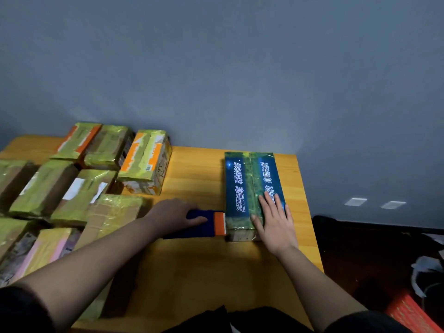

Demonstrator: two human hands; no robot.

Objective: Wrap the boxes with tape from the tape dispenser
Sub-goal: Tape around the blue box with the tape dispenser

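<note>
Taping step: left hand [176,216] grips tape dispenser [204,223] against blue box [249,188]'s near end; right hand [274,219] flat, fingers relaxed. Next, prob. pull tape w/ steady pressure.

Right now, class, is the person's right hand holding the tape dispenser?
No: the right hand lies flat on the blue box, while the left hand grips the tape dispenser.

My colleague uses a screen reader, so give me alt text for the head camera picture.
A person's left hand grips a blue and orange tape dispenser against the near end of a blue box on a wooden table, while the right hand presses flat on top of it. Many taped boxes crowd the table's left side.
</note>
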